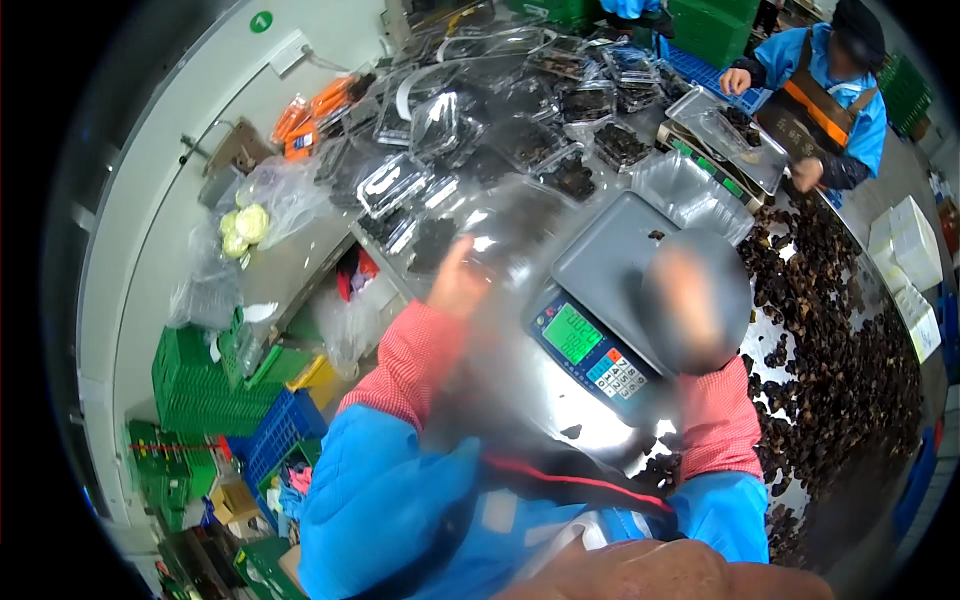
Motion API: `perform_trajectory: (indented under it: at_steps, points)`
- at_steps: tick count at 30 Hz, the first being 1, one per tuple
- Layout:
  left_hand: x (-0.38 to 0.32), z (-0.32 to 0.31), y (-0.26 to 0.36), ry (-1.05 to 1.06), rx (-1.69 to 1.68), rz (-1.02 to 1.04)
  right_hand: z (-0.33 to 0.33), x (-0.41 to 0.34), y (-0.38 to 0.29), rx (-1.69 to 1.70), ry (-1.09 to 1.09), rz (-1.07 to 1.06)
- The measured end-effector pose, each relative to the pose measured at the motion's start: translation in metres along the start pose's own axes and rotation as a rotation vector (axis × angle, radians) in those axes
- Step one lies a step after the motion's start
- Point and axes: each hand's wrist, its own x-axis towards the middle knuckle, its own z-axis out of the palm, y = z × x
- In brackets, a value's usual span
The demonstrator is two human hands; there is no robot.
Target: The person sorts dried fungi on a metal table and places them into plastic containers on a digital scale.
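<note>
My left hand (459, 281), motion-blurred, is at the near edge of a clear plastic container (517, 217), left of a digital scale (600, 341); its fingers are partly hidden. A small dark piece lies on the scale's grey pan (611, 247), and its green display is lit. Over the pan's right end is my right hand (686, 292), strongly blurred within a dark grey round shape; its grip is unclear. To the right, dark brown pieces, apparently wood-ear mushrooms (817, 300), are spread over the shiny metal table. Filled clear boxes (619, 142) stand beyond the scale.
Across the table a person (832, 105) in blue handles a metal tray (731, 139) at another scale. Bagged carrots (300, 135) and cabbages (247, 225) lie on the left. Stacked green crates (206, 390) stand at lower left; white foam boxes (904, 244) are at far right.
</note>
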Motion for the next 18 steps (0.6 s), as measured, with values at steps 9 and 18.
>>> perform_trajectory:
  at_steps: [9,18]
  points:
    - [0.023,-0.072,-0.052,0.337,0.053,-0.029,-0.016,0.075,0.179,-0.610,-0.003,0.089]
    - [0.020,-0.037,-0.077,0.221,0.160,-0.137,-0.009,0.097,0.224,-0.763,-0.331,0.160]
